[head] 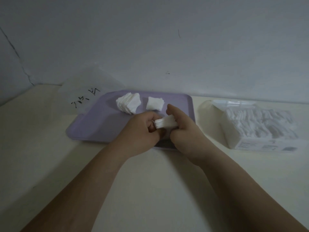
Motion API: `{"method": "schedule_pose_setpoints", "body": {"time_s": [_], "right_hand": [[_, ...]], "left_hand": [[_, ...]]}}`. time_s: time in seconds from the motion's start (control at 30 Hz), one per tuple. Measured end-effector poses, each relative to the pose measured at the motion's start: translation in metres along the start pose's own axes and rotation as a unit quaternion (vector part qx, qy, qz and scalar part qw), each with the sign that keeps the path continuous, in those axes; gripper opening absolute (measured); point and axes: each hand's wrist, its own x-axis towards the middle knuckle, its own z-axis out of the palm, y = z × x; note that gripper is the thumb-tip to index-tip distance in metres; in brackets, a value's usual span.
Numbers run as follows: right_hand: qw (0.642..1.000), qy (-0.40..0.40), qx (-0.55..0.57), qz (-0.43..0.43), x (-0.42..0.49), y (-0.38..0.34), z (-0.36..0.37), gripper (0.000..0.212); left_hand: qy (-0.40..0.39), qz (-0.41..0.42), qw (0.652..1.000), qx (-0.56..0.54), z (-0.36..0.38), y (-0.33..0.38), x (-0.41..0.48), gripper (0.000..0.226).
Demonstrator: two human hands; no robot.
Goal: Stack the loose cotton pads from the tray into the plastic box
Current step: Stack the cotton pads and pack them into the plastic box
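Table point(50, 148): cream surface; two bare forearms enter from 6 o'clock and converge over it.
Left hand point(143, 129): fingers curled, gripping the left end of the held stack.
Right hand point(184, 131): fingers curled against the right end of the same stack, thumb raised toward 12 o'clock.
Held stack point(165, 123): small bundle of white cotton pads, pressed edgewise between both hands above the tray's near edge.
Tray point(93, 124): lilac, rectangular, flat on the table.
Fanned pile point(128, 102): loose pads at 11 o'clock on the tray.
Small pile point(155, 103): neater pads at 12 o'clock, just beside the fanned pile.
Plastic box point(242, 144): clear, at 3 o'clock of the tray, apart from it, already holding many pads.
Clear sheet point(83, 96): at 10 o'clock, bearing black handwriting, illegible.
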Motion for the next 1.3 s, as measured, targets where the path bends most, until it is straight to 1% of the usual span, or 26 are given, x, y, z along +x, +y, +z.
{"method": "schedule_pose_setpoints", "body": {"time_s": [0.1,0.17,0.23,0.27,0.37,0.43,0.5,0.53,0.6,0.63,0.7,0.73,0.8,0.9,0.97,1.0,1.03,1.1,1.13,1.17,1.2,1.23,1.3], "right_hand": [[1.0,-0.015,0.004,-0.013,0.0,0.006,-0.004,0.082],[0.997,-0.005,-0.062,-0.046,0.001,0.009,-0.008,0.074],[0.983,0.015,-0.149,-0.106,0.003,0.012,-0.01,0.057],[0.975,0.015,-0.176,-0.134,0.005,0.014,-0.011,0.052],[0.963,0.014,-0.212,-0.163,0.007,0.02,-0.013,0.05],[0.963,0.05,-0.22,-0.15,0.009,0.021,-0.014,0.049],[0.965,0.097,-0.207,-0.127,0.009,0.019,-0.017,0.05],[0.967,0.118,-0.196,-0.116,0.009,0.018,-0.019,0.051],[0.968,0.15,-0.176,-0.094,0.009,0.016,-0.021,0.05],[0.969,0.159,-0.167,-0.085,0.009,0.015,-0.022,0.049],[0.971,0.17,-0.153,-0.075,0.008,0.014,-0.022,0.047],[0.971,0.173,-0.146,-0.074,0.009,0.014,-0.022,0.047],[0.972,0.177,-0.133,-0.075,0.01,0.014,-0.023,0.045],[0.975,0.18,-0.113,-0.066,0.01,0.014,-0.024,0.044],[0.976,0.183,-0.098,-0.061,0.009,0.012,-0.023,0.045],[0.977,0.186,-0.088,-0.059,0.009,0.012,-0.023,0.046],[0.977,0.189,-0.078,-0.058,0.01,0.012,-0.024,0.047],[0.976,0.201,-0.064,-0.054,0.012,0.011,-0.026,0.051],[0.975,0.206,-0.059,-0.052,0.012,0.01,-0.028,0.052],[0.975,0.209,-0.052,-0.049,0.014,0.011,-0.029,0.052],[0.976,0.208,-0.044,-0.043,0.014,0.012,-0.03,0.052],[0.978,0.204,-0.029,-0.034,0.014,0.014,-0.029,0.05],[0.982,0.188,0.016,-0.02,0.015,0.016,-0.03,0.045]], "left_hand": [[0.0,0.006,1.0,-0.007,-0.001,-0.003,0.0,0.01],[0.006,0.005,1.0,0.0,-0.001,-0.004,0.0,0.009],[0.001,0.004,1.0,-0.009,-0.001,-0.004,0.002,0.01],[-0.001,0.002,1.0,-0.018,-0.002,-0.003,0.004,0.011],[0.001,-0.019,0.999,-0.027,-0.002,-0.004,0.015,0.022],[0.042,-0.015,0.999,0.019,-0.003,-0.005,0.027,0.028],[0.092,0.018,0.989,0.118,-0.006,-0.007,0.044,0.025],[0.098,0.041,0.978,0.178,-0.008,-0.008,0.053,0.023],[0.064,0.068,0.955,0.282,-0.011,-0.008,0.069,0.022],[0.038,0.062,0.945,0.319,-0.011,-0.008,0.076,0.022],[-0.01,0.026,0.929,0.369,-0.009,-0.004,0.085,0.01],[-0.021,0.018,0.924,0.382,-0.009,-0.004,0.088,0.01],[-0.023,0.008,0.925,0.379,-0.01,-0.005,0.098,0.022],[0.005,0.004,0.926,0.379,-0.012,-0.01,0.111,0.026],[0.029,-0.011,0.926,0.376,-0.012,-0.011,0.112,0.024],[0.047,-0.017,0.935,0.352,-0.012,-0.01,0.109,0.02],[0.068,-0.025,0.95,0.303,-0.011,-0.007,0.104,0.017],[0.101,-0.059,0.983,0.141,-0.011,0.004,0.089,0.018],[0.105,-0.082,0.99,0.04,-0.012,0.011,0.078,0.023],[0.094,-0.1,0.989,-0.061,-0.013,0.016,0.066,0.027],[0.073,-0.113,0.98,-0.148,-0.014,0.021,0.053,0.031],[0.049,-0.117,0.97,-0.208,-0.016,0.023,0.04,0.033],[0.015,-0.112,0.958,-0.263,-0.015,0.022,0.019,0.034]]}}
